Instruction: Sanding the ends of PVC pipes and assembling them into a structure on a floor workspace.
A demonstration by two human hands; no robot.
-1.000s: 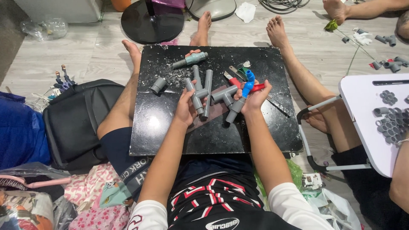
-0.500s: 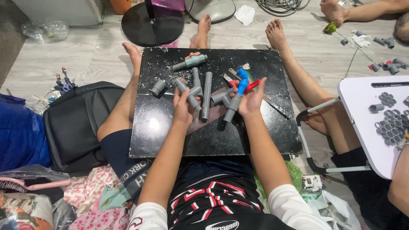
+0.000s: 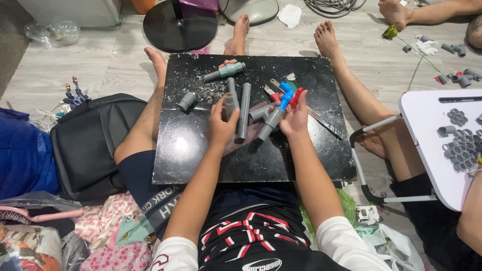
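1. Head view, work surface. A black board (image 3: pixel 201 150) lay across the seated person's legs, strewn with pale shavings near its far edge.

2. Head view, left hand. The left hand (image 3: pixel 221 125) was closed around the near end of a short grey pipe (image 3: pixel 229 103), fingers curled about it. The pipe's long axis ran away from the person, and its far end projected beyond the fingertips.

3. Head view, right hand. The right hand (image 3: pixel 296 118) gripped a grey pipe assembly (image 3: pixel 271 119) carrying a blue valve handle (image 3: pixel 286 93) and a red part (image 3: pixel 297 95). The fingers appeared wrapped round the valve end, though the exact pinch was hard to make out. The assembly's axis slanted from upper right to lower left, its free end pointing toward the left hand.

4. Head view, relation. The two held pieces stood near each other but apart; a loose long grey pipe (image 3: pixel 244 111) lay on the board between them, parallel to the left hand's pipe.

5. Head view, surroundings. A grey coupling (image 3: pixel 187 101) and a pipe with fitting (image 3: pixel 226 72) rested farther off. A white table (image 3: pixel 432 130) holding grey fittings (image 3: pixel 462 150) stood to the right.
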